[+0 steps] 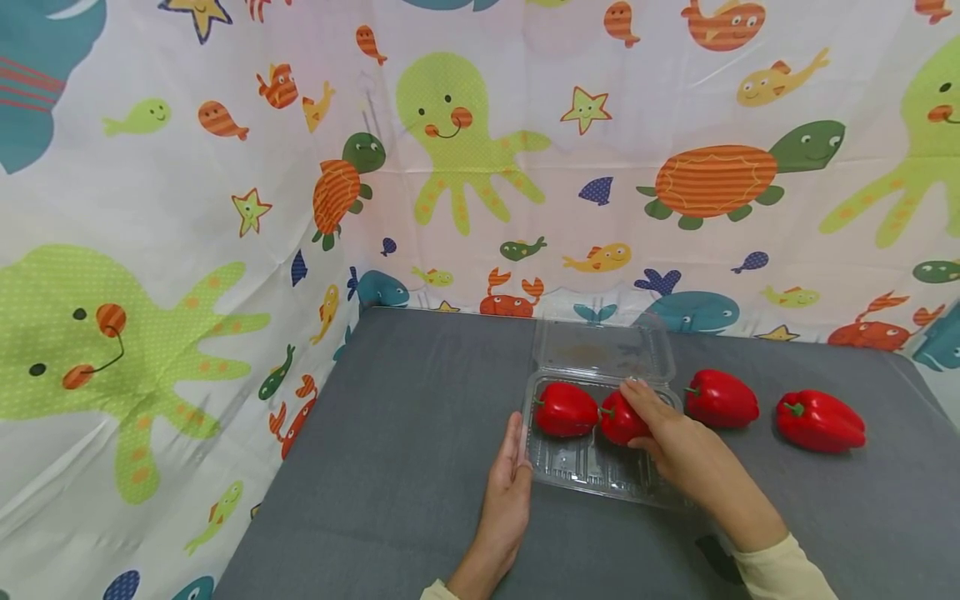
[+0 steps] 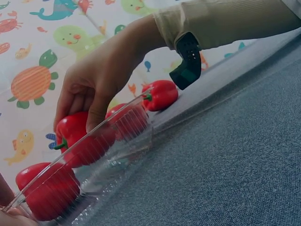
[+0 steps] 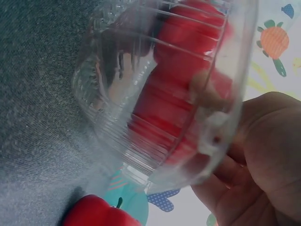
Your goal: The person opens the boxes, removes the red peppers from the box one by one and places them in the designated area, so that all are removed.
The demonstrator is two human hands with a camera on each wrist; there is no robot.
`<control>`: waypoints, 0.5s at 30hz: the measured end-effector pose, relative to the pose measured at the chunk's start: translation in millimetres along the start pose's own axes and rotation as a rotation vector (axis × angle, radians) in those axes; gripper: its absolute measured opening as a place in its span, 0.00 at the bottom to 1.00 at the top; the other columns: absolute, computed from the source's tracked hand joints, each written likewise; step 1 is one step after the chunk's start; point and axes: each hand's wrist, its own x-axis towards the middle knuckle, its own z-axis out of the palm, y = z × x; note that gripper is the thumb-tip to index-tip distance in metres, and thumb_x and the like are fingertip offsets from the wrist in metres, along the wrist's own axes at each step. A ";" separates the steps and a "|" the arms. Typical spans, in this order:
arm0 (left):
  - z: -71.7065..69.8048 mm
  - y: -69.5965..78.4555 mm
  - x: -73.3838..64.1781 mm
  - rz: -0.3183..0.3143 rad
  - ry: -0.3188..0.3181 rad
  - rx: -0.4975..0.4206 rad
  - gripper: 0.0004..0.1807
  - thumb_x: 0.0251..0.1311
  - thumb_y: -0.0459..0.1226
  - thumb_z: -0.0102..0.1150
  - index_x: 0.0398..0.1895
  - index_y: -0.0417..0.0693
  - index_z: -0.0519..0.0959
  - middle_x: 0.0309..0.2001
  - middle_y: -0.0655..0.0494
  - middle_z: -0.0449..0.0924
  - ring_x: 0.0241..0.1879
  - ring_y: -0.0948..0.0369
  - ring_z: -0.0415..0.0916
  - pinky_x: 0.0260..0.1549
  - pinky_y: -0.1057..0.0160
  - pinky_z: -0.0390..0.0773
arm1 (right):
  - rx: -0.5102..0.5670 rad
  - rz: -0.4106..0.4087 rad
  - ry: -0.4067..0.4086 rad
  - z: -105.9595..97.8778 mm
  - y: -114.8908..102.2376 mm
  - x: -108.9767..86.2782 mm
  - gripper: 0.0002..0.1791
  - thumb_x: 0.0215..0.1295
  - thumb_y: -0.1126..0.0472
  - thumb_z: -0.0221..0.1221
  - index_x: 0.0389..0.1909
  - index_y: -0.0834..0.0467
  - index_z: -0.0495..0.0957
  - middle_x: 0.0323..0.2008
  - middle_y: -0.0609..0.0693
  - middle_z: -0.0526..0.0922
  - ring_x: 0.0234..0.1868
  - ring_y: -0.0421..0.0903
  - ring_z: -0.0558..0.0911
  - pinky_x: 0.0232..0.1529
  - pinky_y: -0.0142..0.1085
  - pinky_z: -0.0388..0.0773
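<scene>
In the head view my right hand [image 1: 686, 450] grips a red bell pepper [image 1: 619, 418] from above, inside the clear plastic clamshell container [image 1: 570, 467]. Its fingers lie over the far side of the pepper and the thumb is on the near side, as the left wrist view also shows on that bell pepper [image 2: 74, 129]. Another red bell pepper [image 1: 566, 410] lies in the container at the left, stem pointing left. My left hand [image 1: 506, 500] rests against the container's left edge with straight fingers. The container's hinged lid [image 1: 600, 346] lies open toward the back.
Two more red bell peppers, a nearer-in one [image 1: 722, 398] and one farther right [image 1: 820, 421], lie on the grey cloth-covered table [image 1: 397, 467] right of the container. A sea-animal printed curtain [image 1: 480, 267] hangs along the back and left edges.
</scene>
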 end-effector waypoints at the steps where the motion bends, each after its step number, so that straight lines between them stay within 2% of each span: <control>1: 0.1 0.0 -0.1 0.002 0.000 0.002 0.39 0.75 0.21 0.33 0.87 0.49 0.46 0.86 0.54 0.43 0.85 0.55 0.38 0.74 0.75 0.53 | -0.002 0.001 0.000 0.0 -0.2 0.1 0.50 0.55 0.66 0.79 0.78 0.64 0.65 0.74 0.64 0.71 0.69 0.65 0.77 0.49 0.52 0.88; 6: 0.5 -0.3 0.3 -0.004 0.008 0.008 0.39 0.76 0.21 0.34 0.87 0.47 0.45 0.86 0.56 0.44 0.85 0.57 0.39 0.74 0.76 0.52 | -0.004 0.008 0.000 -0.7 -2.0 0.0 0.51 0.55 0.66 0.78 0.79 0.63 0.65 0.75 0.63 0.71 0.70 0.64 0.76 0.43 0.46 0.89; 15: 1.5 1.1 0.4 -0.001 0.009 0.002 0.39 0.76 0.22 0.34 0.87 0.49 0.47 0.86 0.55 0.45 0.85 0.56 0.39 0.75 0.73 0.52 | 0.001 0.018 -0.004 -4.8 -5.7 -1.2 0.54 0.54 0.67 0.79 0.81 0.60 0.62 0.76 0.61 0.69 0.73 0.64 0.72 0.42 0.43 0.90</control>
